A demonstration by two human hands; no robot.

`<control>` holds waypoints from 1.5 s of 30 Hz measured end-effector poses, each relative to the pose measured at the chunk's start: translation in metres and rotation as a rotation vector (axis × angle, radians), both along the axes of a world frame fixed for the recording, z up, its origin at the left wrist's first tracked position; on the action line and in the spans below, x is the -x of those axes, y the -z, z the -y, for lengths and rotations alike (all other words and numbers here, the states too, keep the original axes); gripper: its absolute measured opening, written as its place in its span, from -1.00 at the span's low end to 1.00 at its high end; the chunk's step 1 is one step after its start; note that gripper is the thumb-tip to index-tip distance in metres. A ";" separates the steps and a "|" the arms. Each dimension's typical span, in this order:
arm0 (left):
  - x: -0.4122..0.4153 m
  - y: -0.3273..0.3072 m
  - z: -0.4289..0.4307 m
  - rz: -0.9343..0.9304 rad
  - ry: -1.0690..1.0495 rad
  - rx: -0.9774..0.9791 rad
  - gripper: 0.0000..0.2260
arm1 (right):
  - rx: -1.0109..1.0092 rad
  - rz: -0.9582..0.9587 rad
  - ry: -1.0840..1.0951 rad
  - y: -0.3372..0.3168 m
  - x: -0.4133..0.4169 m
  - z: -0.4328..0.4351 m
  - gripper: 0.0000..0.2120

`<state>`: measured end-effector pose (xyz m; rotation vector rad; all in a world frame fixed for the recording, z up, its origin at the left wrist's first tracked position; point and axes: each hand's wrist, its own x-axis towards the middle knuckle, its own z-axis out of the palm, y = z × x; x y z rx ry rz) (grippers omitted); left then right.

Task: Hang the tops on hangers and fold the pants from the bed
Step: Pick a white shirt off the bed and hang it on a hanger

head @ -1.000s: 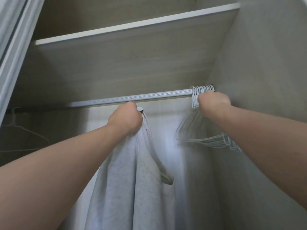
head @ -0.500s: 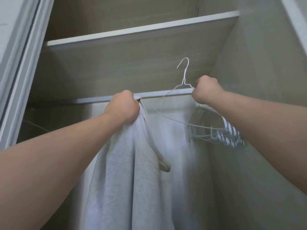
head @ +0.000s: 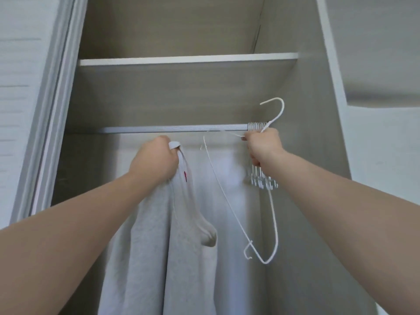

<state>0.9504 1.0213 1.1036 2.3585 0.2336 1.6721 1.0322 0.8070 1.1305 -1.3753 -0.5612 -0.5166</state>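
My left hand (head: 156, 160) grips the shoulder of a light grey sleeveless top (head: 159, 246), which hangs down from my fist just below the closet rail (head: 172, 128). My right hand (head: 263, 146) grips a white wire hanger (head: 273, 214) by its neck. The hook points up above the rail and the frame swings down to the lower right. Behind my right hand, several more white hangers (head: 256, 126) stay bunched at the right end of the rail.
A wooden shelf (head: 188, 59) spans the closet above the rail. The closet's right side wall (head: 318, 155) stands close to my right hand. A sliding door frame (head: 56, 110) borders the opening on the left. A pale back panel (head: 227, 178) lies behind the garment.
My right hand has lifted one hanger off the bunch and pulled it free of the rail, tilting it downward. The camera has drawn back and both hands sit lower below the rail.
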 end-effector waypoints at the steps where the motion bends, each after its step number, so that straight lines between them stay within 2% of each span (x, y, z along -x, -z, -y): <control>1: 0.006 0.005 0.004 -0.014 0.007 0.004 -0.74 | 0.004 0.020 0.017 0.005 0.009 0.007 -0.88; 9: 0.078 0.001 0.097 -0.099 0.078 0.061 -0.70 | 0.044 0.281 0.069 0.057 0.120 0.115 -0.77; 14: 0.132 0.003 0.188 -0.164 0.178 0.106 -0.68 | -0.017 0.324 0.067 0.101 0.200 0.216 -0.80; 17: 0.156 0.020 0.228 -0.209 0.186 0.163 -0.80 | -0.032 0.327 0.053 0.133 0.241 0.271 -0.79; 24: 0.203 0.098 0.292 -0.474 0.168 0.208 -0.64 | 0.043 0.249 0.013 0.220 0.322 0.361 -0.83; 28: 0.222 0.156 0.309 -0.532 0.428 0.470 -0.80 | 0.171 0.155 0.052 0.277 0.354 0.390 -0.81; 32: 0.239 0.215 0.325 -0.570 0.541 0.655 -0.82 | 0.272 0.034 0.061 0.330 0.387 0.404 -0.74; 34: 0.246 0.242 0.332 -0.613 0.553 0.630 -0.86 | 0.282 -0.012 0.072 0.352 0.404 0.412 -0.75; 38: 0.262 0.288 0.344 -0.676 0.487 0.422 -0.74 | 0.316 -0.047 0.144 0.390 0.442 0.428 -0.85; 42: 0.281 0.332 0.377 -0.830 0.550 0.190 -0.73 | 0.381 -0.111 0.186 0.427 0.469 0.421 -0.77; 45: 0.298 0.362 0.392 -0.886 0.605 0.093 -0.72 | 0.388 -0.239 0.153 0.456 0.466 0.421 -0.66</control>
